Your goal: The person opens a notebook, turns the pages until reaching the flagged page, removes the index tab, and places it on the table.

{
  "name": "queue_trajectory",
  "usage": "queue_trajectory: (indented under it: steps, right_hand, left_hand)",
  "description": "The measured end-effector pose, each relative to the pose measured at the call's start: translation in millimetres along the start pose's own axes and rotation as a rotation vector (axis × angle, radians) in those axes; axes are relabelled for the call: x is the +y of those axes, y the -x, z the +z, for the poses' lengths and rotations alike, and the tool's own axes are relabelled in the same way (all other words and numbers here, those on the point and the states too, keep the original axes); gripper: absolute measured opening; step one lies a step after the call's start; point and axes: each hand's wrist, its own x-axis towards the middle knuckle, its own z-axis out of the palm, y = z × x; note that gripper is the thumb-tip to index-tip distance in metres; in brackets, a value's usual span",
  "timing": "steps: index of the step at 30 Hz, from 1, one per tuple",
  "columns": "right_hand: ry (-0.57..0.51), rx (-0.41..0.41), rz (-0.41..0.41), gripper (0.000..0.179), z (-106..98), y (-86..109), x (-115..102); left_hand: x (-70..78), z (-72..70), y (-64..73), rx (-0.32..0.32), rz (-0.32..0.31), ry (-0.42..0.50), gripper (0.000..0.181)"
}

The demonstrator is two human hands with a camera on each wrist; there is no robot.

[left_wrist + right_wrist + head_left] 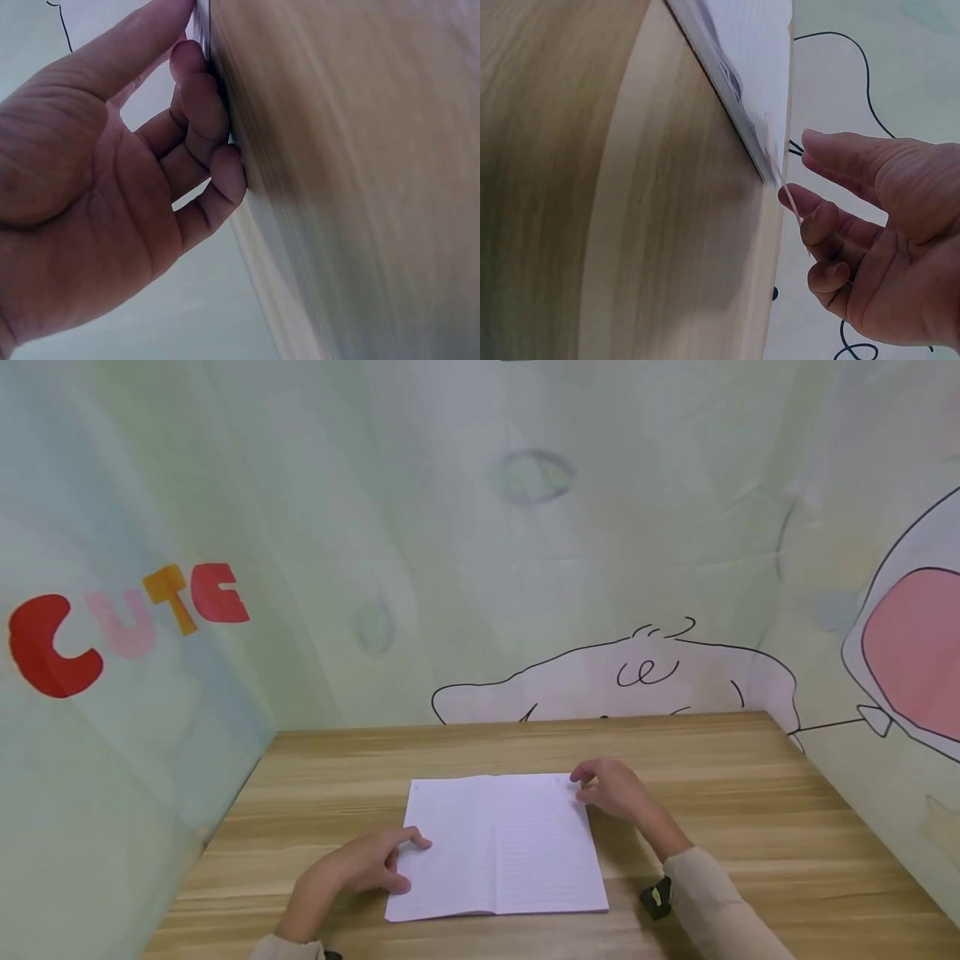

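Observation:
An open notebook (450,852) with lined white pages lies flat on the wooden table. My left hand (367,860) rests at its left edge, with a finger and the thumb over the left page. In the left wrist view the other fingers (202,112) are bent against the table by the notebook's side. At the upper right corner is my right hand (615,789). The right wrist view has a thin page edge (791,202) standing up from the notebook (757,52) against the fingertips. My right thumb stands apart from the fingers there.
The wooden table (750,827) reaches back to a printed curtain (337,568) with letters and cartoon drawings. A small black device (657,898) sits by the right sleeve (712,893).

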Motion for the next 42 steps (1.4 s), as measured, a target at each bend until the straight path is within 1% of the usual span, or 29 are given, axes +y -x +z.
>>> queue_trajectory:
  steps: [4,9,13,16,21,26,32,36,42]
  right_hand:
    - [0.011,-0.002,-0.002,0.017,1.4,0.6,3.9]
    - [0.007,-0.008,0.017,0.012,1.8,2.0,4.3]
    - [0.014,0.0,0.032,0.011,2.6,2.5,4.8]
    - [0.008,0.004,0.028,0.01,2.9,1.9,5.4]
    - [-0.028,0.004,0.032,0.01,5.3,0.1,11.0]
    - [-0.102,-0.005,0.042,0.008,7.9,-0.9,17.3]
    - [-0.156,-0.037,0.066,0.006,8.4,1.4,20.1]
    - [-0.151,-0.065,0.067,0.004,7.4,-0.3,22.7]
    - [-0.161,-0.119,0.022,0.004,5.0,-3.3,26.7]
  left_hand:
    - [-0.2,0.9,1.2,0.003,-0.006,0.002,0.047]
    - [0.5,1.1,2.0,0.004,-0.019,0.009,0.048]
    - [1.7,1.1,2.5,0.003,-0.031,0.02,0.049]
    - [2.3,0.9,2.9,0.005,-0.034,0.015,0.049]
    - [3.0,0.9,3.5,0.006,-0.037,0.012,0.048]
    - [3.7,0.9,3.9,0.008,-0.043,0.016,0.048]
    - [4.9,1.6,4.0,0.001,-0.045,0.005,0.047]
    - [5.8,0.9,4.0,0.001,-0.038,0.003,0.047]
    - [5.7,1.1,3.9,-0.002,-0.044,0.003,0.047]
